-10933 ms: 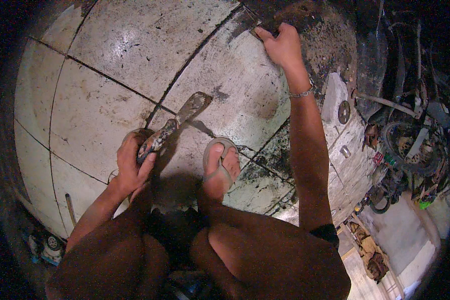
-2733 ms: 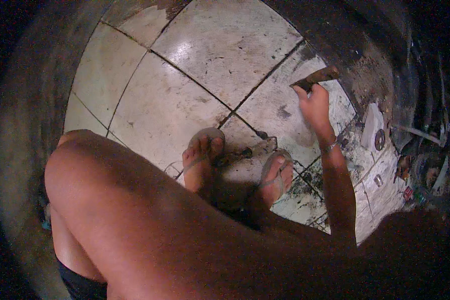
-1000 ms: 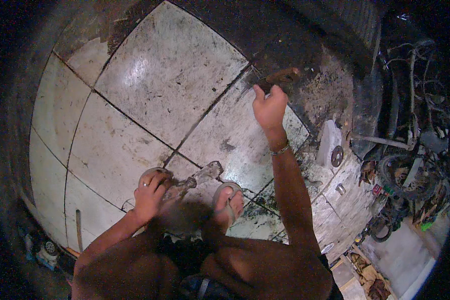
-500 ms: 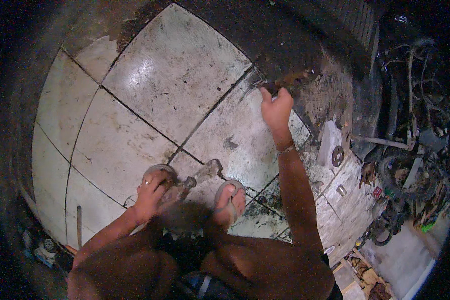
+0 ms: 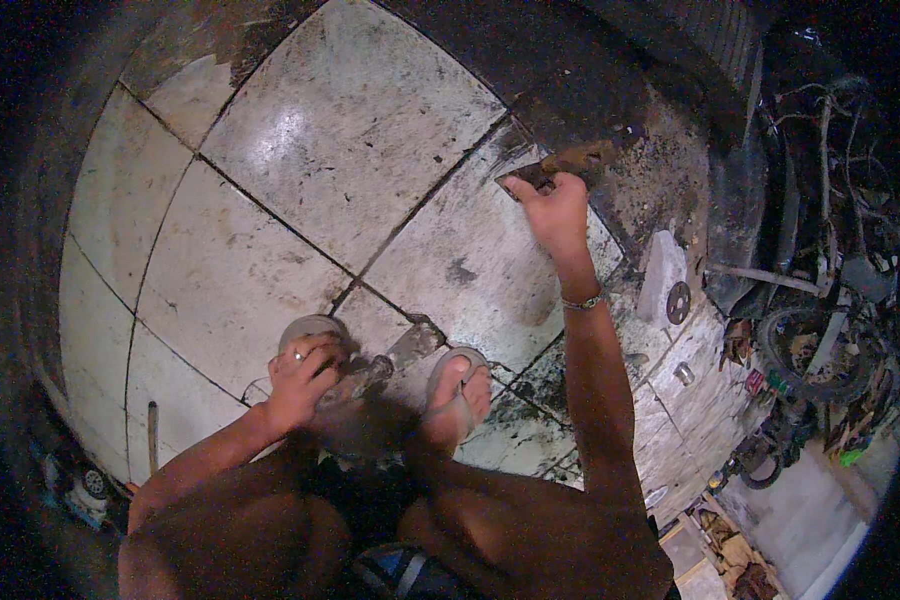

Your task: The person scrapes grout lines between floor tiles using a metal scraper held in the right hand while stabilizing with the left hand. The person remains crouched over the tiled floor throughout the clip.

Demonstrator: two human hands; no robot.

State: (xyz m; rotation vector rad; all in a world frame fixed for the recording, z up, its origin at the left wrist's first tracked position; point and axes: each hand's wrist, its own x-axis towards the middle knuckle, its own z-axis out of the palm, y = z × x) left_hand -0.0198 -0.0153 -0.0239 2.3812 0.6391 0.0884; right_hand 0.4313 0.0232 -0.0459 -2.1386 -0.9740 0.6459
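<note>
My right hand reaches forward over the tiled floor, thumb and fingers closed on a flat, rusty metal piece. Its pale pointed end faces left, its brown end right; I cannot tell its exact kind. Lower left, my left hand, with a ring on one finger, is curled beside my sandalled left foot. What its fingers hold, if anything, is hidden. A knobby greyish object lies close by. Between my feet sits a grey-brown block, left of my right foot.
Stained white tiles cover the floor, with dark grime by my right foot. On the right stand a whitish block, a dark disc with holes, a wheel and heaped metal parts. A stick stands at left.
The rusty metal piece shows more fully now, less blurred and tilted in my right hand. That hand stays in nearly the same place. My left hand has barely shifted.
</note>
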